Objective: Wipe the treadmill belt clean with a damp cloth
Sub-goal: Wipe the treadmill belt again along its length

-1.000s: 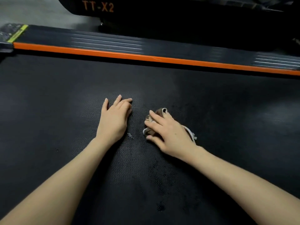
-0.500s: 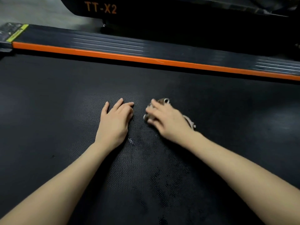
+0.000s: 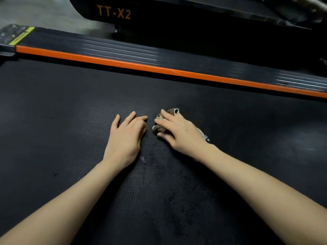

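1. Two bare forearms, entering from the near edge and converging toward the middle of the scene.

2. Black dimpled rubber treadmill belt (image 3: 53,121), filling the near and middle ground. Darker damp-looking blotches (image 3: 169,200) lie between the forearms, and a small glistening spot sits just near the left wrist.

3. Left hand (image 3: 126,137): palm down on the belt, fingers straight and close together, holding nothing. Position unchanged over the last second. Judged to be a brace.

4. Right hand (image 3: 178,133): just right of the left hand and apart from it. Its fingers are extended and spread over the crumpled brown-and-white damp cloth (image 3: 172,111), pressing it flat to the belt rather than clenching it. The cloth sits mid-belt under this hand, one fold showing beyond the fingertips and a pale edge at the wrist side.

5. Change: a second ago this hand and cloth lay nearer. They have since slid farther, fingertips now level with the left hand's. Judged a mid-stroke push. The centre strip has been covered, while the wide left and right reaches look unwiped.

6. Orange stripe (image 3: 159,68) edging the black ribbed side rail (image 3: 123,50), beyond the belt.

7. Black housing lettered "TT-X2" (image 3: 114,12), farthest.
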`<state>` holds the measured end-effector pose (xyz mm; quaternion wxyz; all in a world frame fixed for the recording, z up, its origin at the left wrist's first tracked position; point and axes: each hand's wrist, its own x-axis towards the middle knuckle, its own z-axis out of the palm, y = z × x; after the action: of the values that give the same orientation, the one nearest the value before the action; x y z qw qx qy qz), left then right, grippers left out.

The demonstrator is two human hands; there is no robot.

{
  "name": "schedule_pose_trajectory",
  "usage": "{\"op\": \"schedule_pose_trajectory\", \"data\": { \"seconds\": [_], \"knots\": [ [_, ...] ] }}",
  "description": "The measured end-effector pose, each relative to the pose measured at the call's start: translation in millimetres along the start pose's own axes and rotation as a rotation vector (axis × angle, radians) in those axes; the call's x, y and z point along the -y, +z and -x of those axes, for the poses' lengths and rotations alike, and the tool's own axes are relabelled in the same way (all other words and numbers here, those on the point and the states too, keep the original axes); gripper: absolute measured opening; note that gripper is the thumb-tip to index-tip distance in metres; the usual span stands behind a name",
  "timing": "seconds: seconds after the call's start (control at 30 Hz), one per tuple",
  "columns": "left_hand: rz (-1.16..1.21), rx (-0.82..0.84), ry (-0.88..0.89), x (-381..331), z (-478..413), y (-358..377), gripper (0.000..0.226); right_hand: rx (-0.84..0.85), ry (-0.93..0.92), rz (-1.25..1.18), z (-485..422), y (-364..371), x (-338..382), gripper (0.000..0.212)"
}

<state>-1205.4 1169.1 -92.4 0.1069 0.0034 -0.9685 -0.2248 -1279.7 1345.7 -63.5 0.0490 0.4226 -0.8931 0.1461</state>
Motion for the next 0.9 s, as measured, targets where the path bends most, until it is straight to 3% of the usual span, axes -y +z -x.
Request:
{"op": "schedule_pose_trajectory", "data": {
  "seconds": [0.1,0.23,0.33,0.4,0.5,0.57,0.77,0.9],
  "knots": [
    [-0.002,-0.005,0.002,0.2,1.3,0.7,0.047,-0.002,0.044,0.026,-21.8,-9.2,-23.5,0.04],
    [0.007,-0.016,0.004,-0.1,2.1,0.8,0.046,-0.103,0.501,0.014,-65.5,-11.4,-99.6,0.032],
    [0.0,-0.021,-0.004,0.4,1.0,1.9,0.043,-0.205,0.741,0.012,-82.6,-4.4,-121.7,0.03],
    [0.002,-0.018,-0.012,0.0,0.2,3.4,0.042,-0.215,0.716,0.061,-100.4,3.5,-102.8,0.03],
    [-0.011,-0.021,0.0,1.2,-0.4,4.6,0.041,-0.145,0.44,0.074,-118.4,19.9,-61.3,0.031],
    [-0.007,-0.019,0.01,2.8,0.7,4.4,0.041,-0.102,0.389,0.06,-118.0,19.4,-56.9,0.031],
    [-0.006,-0.019,0.012,4.7,0.8,4.5,0.038,-0.181,0.647,0.032,-101.6,-5.2,-119.2,0.027],
    [-0.019,-0.007,0.001,2.0,1.1,4.4,0.037,-0.171,0.713,0.118,-111.0,7.2,-110.1,0.031]
  ]
}}
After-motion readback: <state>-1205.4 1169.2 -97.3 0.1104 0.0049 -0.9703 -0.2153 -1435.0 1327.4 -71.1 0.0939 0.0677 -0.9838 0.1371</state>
